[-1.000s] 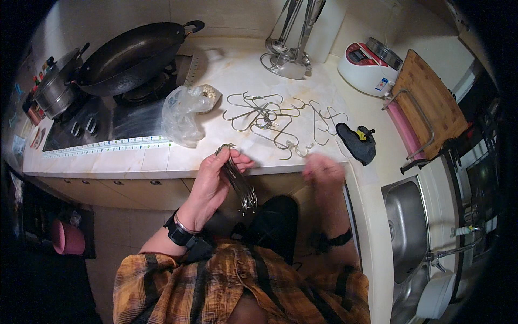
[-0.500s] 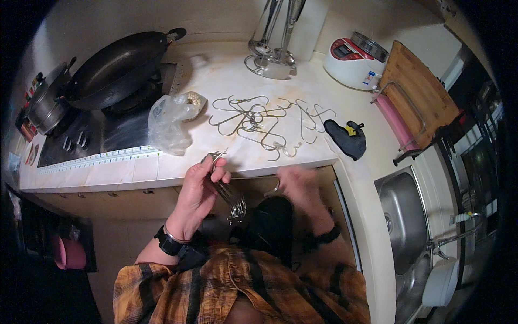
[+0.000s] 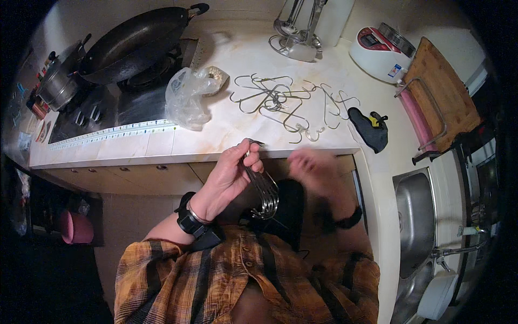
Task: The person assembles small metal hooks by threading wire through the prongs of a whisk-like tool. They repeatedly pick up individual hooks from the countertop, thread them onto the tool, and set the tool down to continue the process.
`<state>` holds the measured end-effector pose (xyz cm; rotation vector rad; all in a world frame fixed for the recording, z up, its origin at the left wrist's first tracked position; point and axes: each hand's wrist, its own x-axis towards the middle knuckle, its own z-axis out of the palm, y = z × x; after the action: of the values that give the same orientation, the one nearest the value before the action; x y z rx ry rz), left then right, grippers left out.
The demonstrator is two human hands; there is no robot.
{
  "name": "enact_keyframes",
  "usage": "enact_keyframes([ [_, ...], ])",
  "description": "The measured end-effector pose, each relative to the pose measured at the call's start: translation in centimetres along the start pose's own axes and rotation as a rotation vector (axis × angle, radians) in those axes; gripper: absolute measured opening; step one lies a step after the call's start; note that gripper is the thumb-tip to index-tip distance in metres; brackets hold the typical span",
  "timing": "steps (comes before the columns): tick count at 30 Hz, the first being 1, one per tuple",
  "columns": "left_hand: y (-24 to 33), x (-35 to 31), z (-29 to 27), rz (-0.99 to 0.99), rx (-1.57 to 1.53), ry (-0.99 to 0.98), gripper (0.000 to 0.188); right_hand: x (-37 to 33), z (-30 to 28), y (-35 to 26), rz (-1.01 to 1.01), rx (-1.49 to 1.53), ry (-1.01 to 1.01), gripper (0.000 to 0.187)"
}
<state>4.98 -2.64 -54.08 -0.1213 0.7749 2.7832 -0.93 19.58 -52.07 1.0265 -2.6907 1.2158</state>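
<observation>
In front of the counter edge, my left hand (image 3: 233,171) is closed around a bundle of metal S-hooks (image 3: 266,195). Their curved ends hang together below my fingers, and a tip pokes out above them. To the right of the bundle, my right hand (image 3: 317,171) is smeared by motion just below the counter edge. Whether it holds anything cannot be made out. On the countertop beyond both hands lies a tangled pile of more S-hooks (image 3: 276,102), with several looser ones on its right side. A small clear hook-shaped piece (image 3: 311,133) rests at the pile's near edge.
A plastic bag (image 3: 187,100) lies left of the pile, beside the stove with a black wok (image 3: 132,46). Ladles stand on a rack (image 3: 297,48) behind. Rightward are a dark cloth item (image 3: 368,129), a rice cooker (image 3: 377,54), cutting boards (image 3: 442,97) and a sink (image 3: 415,227).
The view has shifted, so the counter sits farther right and higher. A curved hook end beside my right hand earlier no longer shows there. My left hand keeps the bundle.
</observation>
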Motion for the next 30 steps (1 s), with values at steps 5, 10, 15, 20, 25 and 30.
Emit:
enact_keyframes([
  [5,-0.5,1.1,-0.1,0.019,0.051,-0.012,0.025,-2.4,4.7,1.2,0.150,0.222,-0.134,0.032],
  [10,0.7,1.0,-0.4,0.099,0.208,-0.108,0.028,-3.2,6.0,6.5,0.313,0.136,-0.124,0.021],
  [15,1.8,0.3,-0.1,0.172,0.332,-0.146,0.032,-3.0,6.2,8.9,0.308,-0.166,0.080,0.026],
  [20,4.3,-1.3,-0.6,0.248,0.355,-0.159,0.033,-4.7,2.5,12.5,0.392,-0.170,0.426,0.024],
  [25,4.8,-2.1,-1.0,0.294,0.426,-0.101,0.035,-8.0,2.8,13.5,0.425,-0.158,0.463,0.021],
  [30,4.1,-1.3,-0.2,0.251,0.443,-0.137,0.036,-6.9,0.5,10.7,0.410,-0.203,0.768,0.020],
])
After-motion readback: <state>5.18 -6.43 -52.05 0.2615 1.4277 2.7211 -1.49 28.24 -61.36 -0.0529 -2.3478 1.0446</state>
